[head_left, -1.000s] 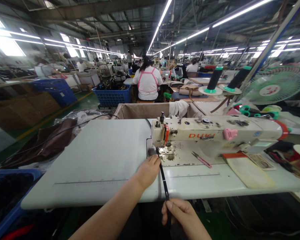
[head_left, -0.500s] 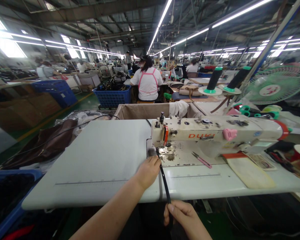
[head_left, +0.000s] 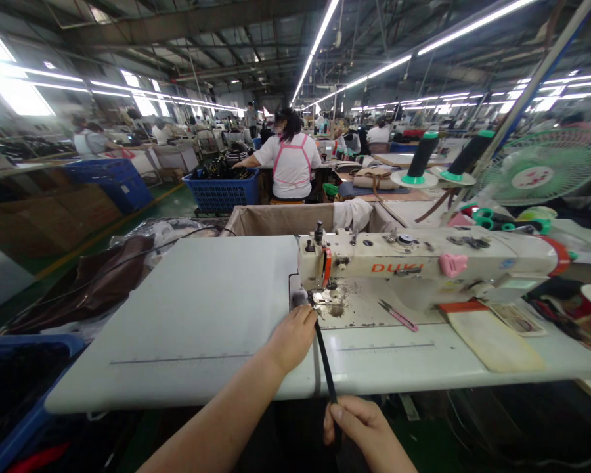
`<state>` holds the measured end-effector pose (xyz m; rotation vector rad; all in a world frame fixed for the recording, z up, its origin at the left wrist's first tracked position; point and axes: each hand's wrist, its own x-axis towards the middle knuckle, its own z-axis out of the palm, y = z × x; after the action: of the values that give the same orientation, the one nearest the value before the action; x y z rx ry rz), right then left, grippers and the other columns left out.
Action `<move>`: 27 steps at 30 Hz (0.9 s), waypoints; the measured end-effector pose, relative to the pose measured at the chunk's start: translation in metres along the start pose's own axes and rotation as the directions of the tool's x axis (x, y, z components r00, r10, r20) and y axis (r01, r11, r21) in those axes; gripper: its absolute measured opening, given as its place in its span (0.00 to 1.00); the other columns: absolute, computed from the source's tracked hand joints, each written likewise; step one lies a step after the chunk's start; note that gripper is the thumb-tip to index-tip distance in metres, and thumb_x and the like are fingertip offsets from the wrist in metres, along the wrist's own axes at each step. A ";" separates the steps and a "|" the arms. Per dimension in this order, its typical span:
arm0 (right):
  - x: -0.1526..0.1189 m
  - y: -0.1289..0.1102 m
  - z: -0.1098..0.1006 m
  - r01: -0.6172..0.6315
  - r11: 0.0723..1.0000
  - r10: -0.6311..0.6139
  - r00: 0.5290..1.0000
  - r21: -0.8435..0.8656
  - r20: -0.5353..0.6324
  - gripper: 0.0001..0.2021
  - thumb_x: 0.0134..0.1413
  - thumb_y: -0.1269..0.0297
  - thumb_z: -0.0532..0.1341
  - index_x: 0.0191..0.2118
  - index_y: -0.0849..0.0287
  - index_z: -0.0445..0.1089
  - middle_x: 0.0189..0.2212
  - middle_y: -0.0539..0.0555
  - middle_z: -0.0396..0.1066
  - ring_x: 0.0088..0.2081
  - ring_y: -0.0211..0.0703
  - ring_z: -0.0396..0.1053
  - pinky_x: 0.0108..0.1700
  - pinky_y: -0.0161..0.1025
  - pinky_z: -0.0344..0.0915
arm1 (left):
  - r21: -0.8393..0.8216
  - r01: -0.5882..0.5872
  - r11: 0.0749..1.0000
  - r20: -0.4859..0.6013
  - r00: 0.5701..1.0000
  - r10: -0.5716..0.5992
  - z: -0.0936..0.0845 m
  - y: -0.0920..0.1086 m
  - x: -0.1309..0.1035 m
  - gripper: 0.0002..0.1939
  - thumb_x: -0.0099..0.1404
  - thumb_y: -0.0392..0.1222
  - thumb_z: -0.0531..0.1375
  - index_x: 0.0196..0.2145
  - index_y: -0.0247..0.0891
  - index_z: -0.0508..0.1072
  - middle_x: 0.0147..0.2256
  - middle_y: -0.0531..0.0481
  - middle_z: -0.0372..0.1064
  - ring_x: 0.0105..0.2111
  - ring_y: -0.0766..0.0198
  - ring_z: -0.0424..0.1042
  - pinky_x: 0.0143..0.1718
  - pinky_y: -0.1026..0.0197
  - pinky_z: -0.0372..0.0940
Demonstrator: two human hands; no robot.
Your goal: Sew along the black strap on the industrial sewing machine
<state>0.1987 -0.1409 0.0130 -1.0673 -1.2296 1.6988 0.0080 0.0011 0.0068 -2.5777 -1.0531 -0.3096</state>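
Note:
A narrow black strap (head_left: 326, 361) runs from the needle area of the white sewing machine (head_left: 404, 263) down over the table's front edge. Beside the presser foot, my left hand (head_left: 295, 335) has its fingers closed together on the strap's upper part, against the machine bed. Below the table edge, my right hand (head_left: 357, 424) pinches the strap's lower part between thumb and fingers. The strap looks taut between both hands. Under my left fingertips the strap is hidden.
Pink-handled snips (head_left: 398, 315) and a cream pad with a red edge (head_left: 492, 335) lie right of the needle. Behind are a fabric-lined bin (head_left: 276, 220), thread cones (head_left: 422, 157) and a fan (head_left: 532, 176). A person in a white shirt (head_left: 291, 164) sits ahead.
The strap has shifted slightly, and its holes near my left hand no longer show. Both hands keep nearly the same place. The person ahead has stretched an arm left to the blue basket.

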 end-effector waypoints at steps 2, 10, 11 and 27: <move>0.000 -0.001 -0.001 0.000 1.000 0.000 1.000 0.011 0.007 0.28 0.60 0.36 0.65 0.27 0.60 0.78 0.25 0.54 0.74 0.31 0.45 0.68 0.39 0.41 0.59 | 0.024 -0.010 1.000 -0.005 1.000 0.010 0.001 0.001 0.001 0.12 0.74 0.34 0.54 0.47 0.30 0.78 0.52 0.38 0.73 0.58 0.50 0.70 0.67 0.50 0.61; -0.002 0.001 -0.001 0.003 0.999 -0.005 0.999 0.051 0.033 0.26 0.60 0.38 0.65 0.28 0.60 0.77 0.25 0.55 0.73 0.32 0.46 0.68 0.41 0.42 0.62 | 0.051 -0.033 0.998 -0.011 0.999 0.034 0.008 -0.001 -0.004 0.13 0.75 0.33 0.54 0.50 0.30 0.77 0.53 0.39 0.74 0.58 0.51 0.69 0.65 0.50 0.63; -0.001 0.001 -0.001 0.006 0.999 -0.007 1.000 0.043 0.029 0.27 0.59 0.38 0.65 0.27 0.60 0.77 0.25 0.54 0.73 0.32 0.46 0.68 0.41 0.42 0.62 | 0.049 -0.040 0.998 -0.007 0.999 0.041 0.009 -0.001 -0.004 0.13 0.75 0.33 0.54 0.49 0.30 0.78 0.53 0.39 0.74 0.58 0.50 0.70 0.65 0.50 0.63; 0.005 0.004 0.005 -0.097 0.977 0.093 0.995 0.190 0.029 0.29 0.53 0.33 0.67 0.38 0.60 0.77 0.25 0.55 0.76 0.29 0.44 0.73 0.32 0.35 0.62 | -0.070 0.012 0.998 0.000 1.000 -0.012 0.007 -0.002 -0.004 0.14 0.75 0.32 0.53 0.53 0.30 0.74 0.52 0.39 0.73 0.57 0.52 0.71 0.63 0.52 0.65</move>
<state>0.1924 -0.1388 0.0093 -1.0078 -1.0174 1.8637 0.0046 0.0026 -0.0009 -2.6332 -1.0768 -0.3557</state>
